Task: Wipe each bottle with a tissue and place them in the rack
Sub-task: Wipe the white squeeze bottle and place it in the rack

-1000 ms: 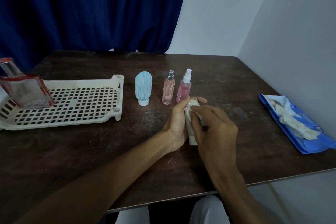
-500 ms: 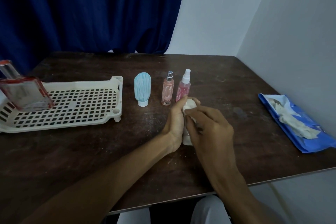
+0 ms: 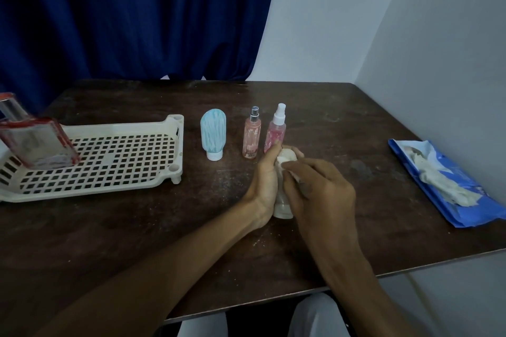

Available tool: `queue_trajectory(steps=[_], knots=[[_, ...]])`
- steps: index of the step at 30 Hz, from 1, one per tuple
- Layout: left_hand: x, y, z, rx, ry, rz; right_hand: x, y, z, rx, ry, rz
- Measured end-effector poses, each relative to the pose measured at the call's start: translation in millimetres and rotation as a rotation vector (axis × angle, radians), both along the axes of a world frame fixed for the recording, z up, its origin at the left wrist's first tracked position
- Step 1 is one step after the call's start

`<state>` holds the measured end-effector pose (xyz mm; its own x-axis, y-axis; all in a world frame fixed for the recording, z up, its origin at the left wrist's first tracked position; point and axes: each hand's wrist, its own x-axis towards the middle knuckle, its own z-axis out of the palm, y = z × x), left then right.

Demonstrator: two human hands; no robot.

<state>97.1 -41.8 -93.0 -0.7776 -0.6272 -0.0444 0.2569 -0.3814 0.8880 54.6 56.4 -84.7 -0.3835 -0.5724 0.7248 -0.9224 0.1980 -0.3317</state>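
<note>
Left hand [image 3: 264,183] curled round white bottle [image 3: 283,206], base near bench [image 3: 137,227]. Right hand [image 3: 323,194] pinches tissue [image 3: 287,161] against bottle's upper part. Leftward, rack [image 3: 109,129] holds square bottle [image 3: 35,145].

The white bottle [image 3: 283,206] is mostly buried between the left hand [image 3: 264,183] and right hand [image 3: 323,191], so only its bottom end and a pale rounded top show. The tissue [image 3: 292,174] is just a scrap under the right fingers, and the pale bit on top might be tissue too, hard to say. The pink spray bottle [image 3: 275,131] loses its base behind the left fingertips. The rack [image 3: 175,145] and the smeary glass bottle [image 3: 35,142] in it run off the left edge. The print on the other pink bottle [image 3: 251,137] is too tiny to read.
</note>
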Motion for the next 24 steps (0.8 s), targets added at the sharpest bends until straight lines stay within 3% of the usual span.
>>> queue_trajectory(steps=[24], knots=[[0, 2, 0, -0.140, 0.007, 0.057, 3, -2, 2, 0.012, -0.086, 0.028]])
